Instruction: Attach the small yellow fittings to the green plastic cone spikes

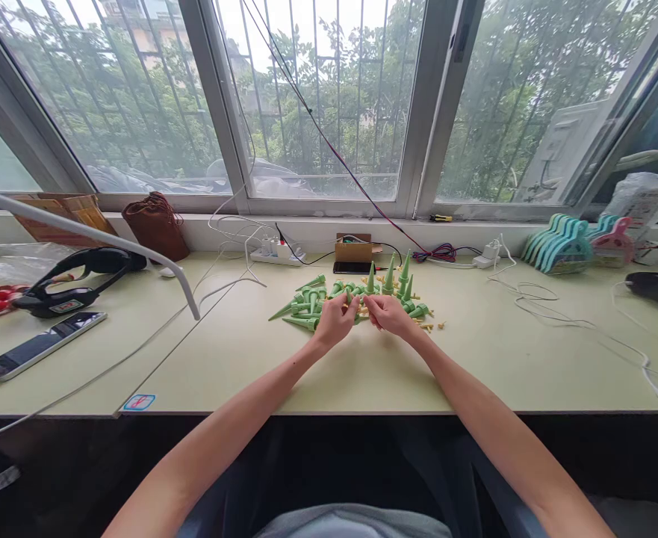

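My left hand is closed in a pinch around a green plastic watering spike, only partly visible above the fingers. Close beside it, my right hand has thumb and fingers pressed together; whatever is in them is too small and hidden to name. Around both hands spreads a pile of green cone-shaped spikes, most lying on their sides. Behind the right hand a few spikes stand upright, points up. Small yellow plastic pieces are scattered at the pile's right side.
Behind the pile are a black phone and an open cardboard box. A power strip trails cables. A white curved rod reaches in from the left, near a headset and tablet. Teal hangers stand at right.
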The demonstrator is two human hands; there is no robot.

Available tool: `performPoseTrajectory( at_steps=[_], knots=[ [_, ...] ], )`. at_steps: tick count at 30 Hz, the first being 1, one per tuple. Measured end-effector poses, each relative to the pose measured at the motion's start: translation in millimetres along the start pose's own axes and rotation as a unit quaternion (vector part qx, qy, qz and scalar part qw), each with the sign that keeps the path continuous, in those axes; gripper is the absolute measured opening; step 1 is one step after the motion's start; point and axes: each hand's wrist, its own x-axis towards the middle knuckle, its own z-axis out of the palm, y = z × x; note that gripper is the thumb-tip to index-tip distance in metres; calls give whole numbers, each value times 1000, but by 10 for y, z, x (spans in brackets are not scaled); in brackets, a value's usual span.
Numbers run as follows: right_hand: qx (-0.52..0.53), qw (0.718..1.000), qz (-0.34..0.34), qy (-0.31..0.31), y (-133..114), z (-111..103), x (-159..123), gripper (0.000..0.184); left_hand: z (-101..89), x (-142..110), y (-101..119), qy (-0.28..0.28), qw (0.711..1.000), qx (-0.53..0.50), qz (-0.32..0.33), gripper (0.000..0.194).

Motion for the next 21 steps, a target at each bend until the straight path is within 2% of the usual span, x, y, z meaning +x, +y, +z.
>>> performPoseTrajectory(
  at_steps=[6,10,14,21],
  knots=[
    [48,999,-15,-17,-43,11,-15,29,-7,23,-40,27,999,23,-5,40],
    [55,998,-16,-25,-31,13,-19,24,-4,22,-32,21,1000,16,2,40],
    [24,999,-12,-22,-17,6,-14,30,6,9,-32,6,1000,7,11,40],
    [-21,999,19,-25,29,11,7,52,15,-15,-35,-31,999,-25,32,35]
  ],
)
